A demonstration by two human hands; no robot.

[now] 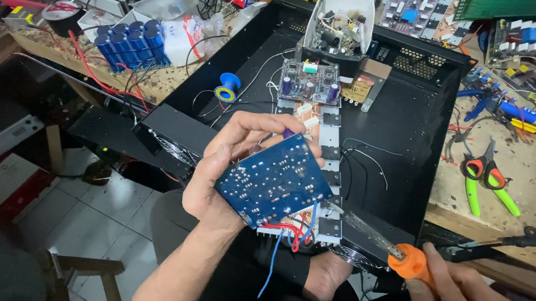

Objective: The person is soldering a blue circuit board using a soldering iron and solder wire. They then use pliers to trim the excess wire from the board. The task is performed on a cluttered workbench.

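Two hands share the job: left hand (225, 166), fingers pinching a blue circuit board (273, 181) above the black metal case (411, 111), should hold steady while right hand (460, 299), fingers wrapped round the soldering iron (373, 237), touches its lower edge.
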